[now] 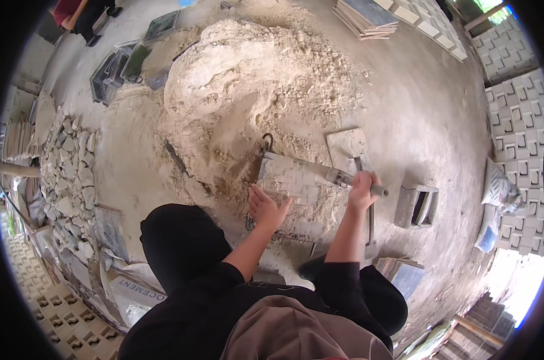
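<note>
A square metal mould (293, 183) full of pale mix lies on the ground at the foot of a large heap of whitish mortar (248, 90). My right hand (362, 191) is shut on a grey metal bar (338, 176) that lies across the mould's far edge. My left hand (266, 207) is flat and open, its fingers spread on the mould's near left edge. A second handle (369, 216) runs down under my right hand. My dark knees are at the bottom.
A flat trowel-like plate (346, 144) lies beyond the mould. A grey hollow block mould (417, 206) stands to the right. Patterned blocks (515, 90) line the right side, broken slabs (71, 174) the left, stacked tiles (365, 17) the top. A person (83, 15) stands far left.
</note>
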{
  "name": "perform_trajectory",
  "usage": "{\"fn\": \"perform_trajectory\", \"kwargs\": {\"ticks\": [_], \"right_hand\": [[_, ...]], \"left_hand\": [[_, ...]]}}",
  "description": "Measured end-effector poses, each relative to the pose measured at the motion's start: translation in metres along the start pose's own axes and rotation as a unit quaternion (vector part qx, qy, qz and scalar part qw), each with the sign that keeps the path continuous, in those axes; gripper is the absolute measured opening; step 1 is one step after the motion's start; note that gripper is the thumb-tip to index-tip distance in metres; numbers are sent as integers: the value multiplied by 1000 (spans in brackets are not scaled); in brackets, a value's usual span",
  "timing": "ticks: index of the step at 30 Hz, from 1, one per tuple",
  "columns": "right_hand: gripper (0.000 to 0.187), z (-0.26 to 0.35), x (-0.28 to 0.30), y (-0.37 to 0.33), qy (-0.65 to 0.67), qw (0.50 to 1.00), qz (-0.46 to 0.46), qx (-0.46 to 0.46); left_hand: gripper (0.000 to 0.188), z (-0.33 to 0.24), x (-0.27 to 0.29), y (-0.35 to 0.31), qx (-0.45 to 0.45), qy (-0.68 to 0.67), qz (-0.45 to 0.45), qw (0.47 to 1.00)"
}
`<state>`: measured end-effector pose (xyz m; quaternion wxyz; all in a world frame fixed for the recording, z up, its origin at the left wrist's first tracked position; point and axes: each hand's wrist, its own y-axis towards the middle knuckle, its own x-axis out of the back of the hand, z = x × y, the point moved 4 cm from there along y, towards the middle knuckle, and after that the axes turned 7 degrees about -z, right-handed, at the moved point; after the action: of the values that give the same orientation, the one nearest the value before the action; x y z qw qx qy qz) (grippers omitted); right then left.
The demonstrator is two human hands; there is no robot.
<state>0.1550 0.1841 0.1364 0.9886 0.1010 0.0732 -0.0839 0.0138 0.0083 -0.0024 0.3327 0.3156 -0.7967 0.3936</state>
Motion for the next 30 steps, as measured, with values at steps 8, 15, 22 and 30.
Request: {"fn": "perform_trajectory", "kwargs": {"ticks": [8,15,22,30], "right_hand": [[19,-1,22,-23,-93,986,54,127],[23,36,29,-45,-3,996,40,79],[25,17,53,-64,-80,996,8,29],[22,11,53,-89,-62,997,51,1]], "left_hand": [[104,-5,0,-2,5,13,-4,1000],[89,11,1,2,7,-29,-34,999],[69,19,10,0,46,-95,-16,994],[58,11,32,13,56,-214,18,975]]}}
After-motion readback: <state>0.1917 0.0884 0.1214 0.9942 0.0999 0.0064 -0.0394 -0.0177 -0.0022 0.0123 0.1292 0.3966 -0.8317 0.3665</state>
